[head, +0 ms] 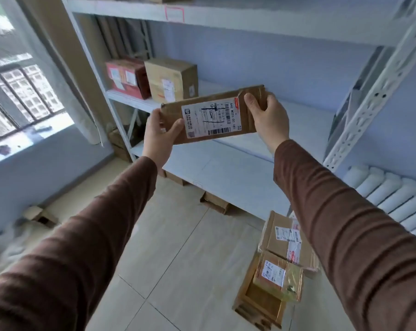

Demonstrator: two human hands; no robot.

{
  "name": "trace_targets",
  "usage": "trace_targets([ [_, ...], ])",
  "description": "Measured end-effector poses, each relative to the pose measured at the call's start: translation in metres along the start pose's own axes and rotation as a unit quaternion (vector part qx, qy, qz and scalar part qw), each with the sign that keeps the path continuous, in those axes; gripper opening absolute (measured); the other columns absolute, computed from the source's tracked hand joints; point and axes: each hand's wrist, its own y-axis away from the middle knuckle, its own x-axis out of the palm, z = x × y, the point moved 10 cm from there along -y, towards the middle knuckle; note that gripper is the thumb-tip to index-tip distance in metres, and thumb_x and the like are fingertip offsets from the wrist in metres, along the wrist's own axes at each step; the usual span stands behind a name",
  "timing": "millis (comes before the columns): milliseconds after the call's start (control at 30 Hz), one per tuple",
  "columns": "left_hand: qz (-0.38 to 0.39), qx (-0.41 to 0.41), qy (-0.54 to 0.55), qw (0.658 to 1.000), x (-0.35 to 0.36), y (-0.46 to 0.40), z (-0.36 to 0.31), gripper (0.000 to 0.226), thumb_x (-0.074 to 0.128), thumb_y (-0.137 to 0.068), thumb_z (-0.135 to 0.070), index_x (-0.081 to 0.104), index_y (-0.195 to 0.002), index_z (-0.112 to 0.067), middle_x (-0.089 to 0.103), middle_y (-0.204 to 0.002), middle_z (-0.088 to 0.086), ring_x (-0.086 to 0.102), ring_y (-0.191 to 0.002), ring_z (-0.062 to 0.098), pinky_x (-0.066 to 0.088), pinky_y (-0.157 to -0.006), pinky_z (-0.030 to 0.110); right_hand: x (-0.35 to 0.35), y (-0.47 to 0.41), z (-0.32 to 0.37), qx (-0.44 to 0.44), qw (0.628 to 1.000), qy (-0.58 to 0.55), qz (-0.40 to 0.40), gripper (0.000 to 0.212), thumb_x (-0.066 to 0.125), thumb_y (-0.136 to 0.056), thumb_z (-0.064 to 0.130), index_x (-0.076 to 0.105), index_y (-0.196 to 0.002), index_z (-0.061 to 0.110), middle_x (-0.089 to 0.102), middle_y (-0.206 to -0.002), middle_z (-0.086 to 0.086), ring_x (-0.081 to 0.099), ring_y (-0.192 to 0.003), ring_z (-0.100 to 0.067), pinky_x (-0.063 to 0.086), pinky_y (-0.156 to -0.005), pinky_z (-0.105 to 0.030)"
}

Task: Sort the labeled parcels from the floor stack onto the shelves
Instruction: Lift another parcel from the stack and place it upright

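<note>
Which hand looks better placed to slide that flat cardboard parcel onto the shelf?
Probably the right hand: it grips the flat brown cardboard parcel at the end nearest the bare white shelf; the left hand holds the outer end.

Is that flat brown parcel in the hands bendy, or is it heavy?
Probably light: the left hand and right hand hold the parcel up by its ends with only a light pinch. Likely fairly stiff too, since it stays straight between them without sagging. Being so thin, it might bend if squeezed hard.

Left hand (159,134): raised, arm extended, thumb forward, fingers clamped. Right hand (269,118): raised higher, likewise clamped.
</note>
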Motion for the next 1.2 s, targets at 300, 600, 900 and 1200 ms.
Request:
trace_targets([
  [300, -0.038, 0.002, 0.098, 0.994, -0.099, -0.006, -0.014, 0.041, 0.077, -0.091, -0.026, 0.045, -0.115, -0.017, 0.068, -0.121, 0.004, 0.070, -0.108, 0.018, 0.061, -0.091, 0.048, 0.030, 0.001, 0.132, -0.056, 0.985, -0.162, 0.011, 0.052, 0.074, -0.085, 0.057, 0.057, -0.111, 0.016, 0.070, -0.103, 0.006, 0.071, -0.094, -0.012, 0.059, -0.089, -0.041],
  [600, -0.015, -0.018, 0.173, 0.985, -0.119, -0.015, -0.003, 0.061, 0.076, -0.091, -0.017, 0.045, -0.141, -0.033, 0.071, -0.122, 0.002, 0.071, -0.112, 0.021, 0.058, -0.096, 0.048, 0.051, -0.002, 0.196, -0.142, 0.968, -0.203, 0.040, 0.038, 0.074, -0.088, 0.040, 0.064, -0.118, 0.018, 0.072, -0.114, 0.003, 0.070, -0.104, -0.013, 0.058, -0.095, -0.042],
  [900, 0.021, 0.029, 0.220, 0.975, -0.074, -0.083, -0.042, 0.049, 0.075, -0.089, -0.003, 0.049, -0.125, -0.025, 0.071, -0.119, 0.002, 0.070, -0.113, 0.027, 0.059, -0.095, 0.050, 0.023, -0.055, 0.259, -0.255, 0.955, -0.145, -0.035, 0.055, 0.075, -0.090, 0.038, 0.055, -0.136, 0.015, 0.056, -0.130, -0.002, 0.058, -0.119, -0.014, 0.049, -0.105, -0.030],
  [1200, 0.060, 0.117, 0.196, 0.972, -0.020, -0.198, -0.100, 0.075, 0.078, -0.086, -0.009, 0.044, -0.148, -0.033, 0.054, -0.140, 0.007, 0.062, -0.125, 0.016, 0.055, -0.103, 0.042, 0.016, -0.159, 0.286, -0.292, 0.926, -0.237, -0.028, 0.071, 0.080, -0.088, 0.018, 0.038, -0.146, 0.015, 0.056, -0.137, 0.005, 0.057, -0.126, -0.001, 0.046, -0.103, -0.016],
])
